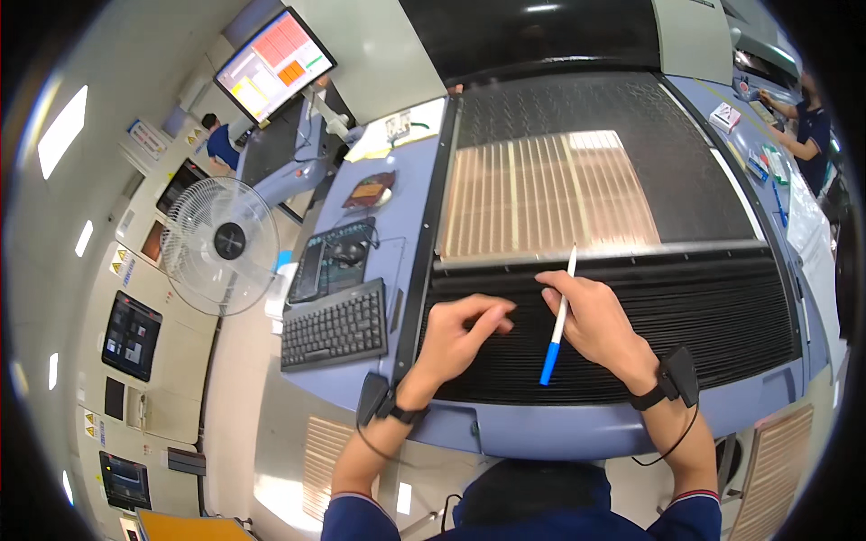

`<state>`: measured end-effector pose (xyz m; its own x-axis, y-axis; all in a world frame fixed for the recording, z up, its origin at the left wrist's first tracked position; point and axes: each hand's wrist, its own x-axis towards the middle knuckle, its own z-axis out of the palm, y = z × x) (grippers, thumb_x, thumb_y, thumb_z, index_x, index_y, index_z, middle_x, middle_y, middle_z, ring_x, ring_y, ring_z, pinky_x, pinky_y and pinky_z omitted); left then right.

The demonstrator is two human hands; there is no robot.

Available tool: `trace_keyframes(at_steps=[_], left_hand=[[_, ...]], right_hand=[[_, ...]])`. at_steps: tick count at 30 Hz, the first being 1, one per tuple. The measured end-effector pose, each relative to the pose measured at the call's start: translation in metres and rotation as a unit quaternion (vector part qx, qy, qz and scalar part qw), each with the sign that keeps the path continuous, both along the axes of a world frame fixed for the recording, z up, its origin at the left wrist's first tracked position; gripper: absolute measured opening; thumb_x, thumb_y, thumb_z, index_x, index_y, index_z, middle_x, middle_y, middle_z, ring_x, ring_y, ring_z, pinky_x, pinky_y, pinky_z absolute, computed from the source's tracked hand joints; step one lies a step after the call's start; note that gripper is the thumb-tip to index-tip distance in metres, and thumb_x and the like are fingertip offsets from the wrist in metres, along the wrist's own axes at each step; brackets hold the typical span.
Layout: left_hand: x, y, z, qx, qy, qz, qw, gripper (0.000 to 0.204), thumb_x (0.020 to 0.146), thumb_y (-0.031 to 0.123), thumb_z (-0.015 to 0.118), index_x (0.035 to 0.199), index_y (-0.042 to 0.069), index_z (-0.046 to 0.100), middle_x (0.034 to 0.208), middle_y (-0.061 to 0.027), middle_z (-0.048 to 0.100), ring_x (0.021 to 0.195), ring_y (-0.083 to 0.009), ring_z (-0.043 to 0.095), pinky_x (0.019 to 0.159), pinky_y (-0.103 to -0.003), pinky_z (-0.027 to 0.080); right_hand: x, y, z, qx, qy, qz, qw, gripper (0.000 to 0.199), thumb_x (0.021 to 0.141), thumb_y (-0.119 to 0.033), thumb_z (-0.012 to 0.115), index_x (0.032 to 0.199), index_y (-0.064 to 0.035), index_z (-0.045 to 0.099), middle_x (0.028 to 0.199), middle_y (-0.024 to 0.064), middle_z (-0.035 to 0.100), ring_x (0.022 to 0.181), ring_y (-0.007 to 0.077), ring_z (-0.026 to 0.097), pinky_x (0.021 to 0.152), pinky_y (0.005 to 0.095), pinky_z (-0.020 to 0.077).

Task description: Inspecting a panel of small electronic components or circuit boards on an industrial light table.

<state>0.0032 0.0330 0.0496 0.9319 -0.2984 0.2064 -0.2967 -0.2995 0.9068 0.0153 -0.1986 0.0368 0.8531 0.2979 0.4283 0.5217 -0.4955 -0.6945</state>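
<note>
White marker pen (560, 317) in right hand (586, 320), clamped between thumb and fingers, over the black ribbed strip (704, 316). Long axis runs near-far, leaning slightly right at the far end: tip points away toward the copper-striped panel (550, 198), blue end toward the wearer. Left hand (462, 338) fingers curled, blurred; can't tell if the tips meet

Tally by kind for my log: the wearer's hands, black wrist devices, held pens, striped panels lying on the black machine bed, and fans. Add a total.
Hands: 2 (left hand, right hand)
Wrist devices: 2 (left wrist device, right wrist device)
Pen: 1
Striped panel: 1
Fan: 1
Total: 7
</note>
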Motion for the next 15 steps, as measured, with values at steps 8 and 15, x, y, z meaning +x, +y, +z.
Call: trace_keyframes(at_steps=[8,15], left_hand=[[0.035,-0.025,-0.040,-0.227,0.089,-0.082,0.966,0.024,0.102,0.016,0.056,0.101,-0.005,0.068,0.084,-0.0131,0.072,0.078,-0.0174,0.071,0.072,-0.030,0.058],[0.018,-0.015,-0.027,-0.206,0.137,-0.245,0.937,0.050,0.091,0.042,0.055,0.074,-0.001,0.074,0.091,-0.0179,0.073,0.048,-0.0099,0.050,0.044,-0.024,0.039]], right_hand=[[0.005,-0.009,0.001,-0.034,-0.043,-0.042,0.998,0.016,0.090,-0.010,0.067,0.102,-0.0021,0.062,0.076,0.0186,0.068,0.072,0.0371,0.068,0.062,0.0457,0.0539],[-0.004,-0.004,0.007,0.065,0.061,0.024,0.996,0.016,0.090,-0.011,0.067,0.101,0.0001,0.065,0.075,0.0172,0.068,0.069,0.0343,0.069,0.058,0.0398,0.0531]])
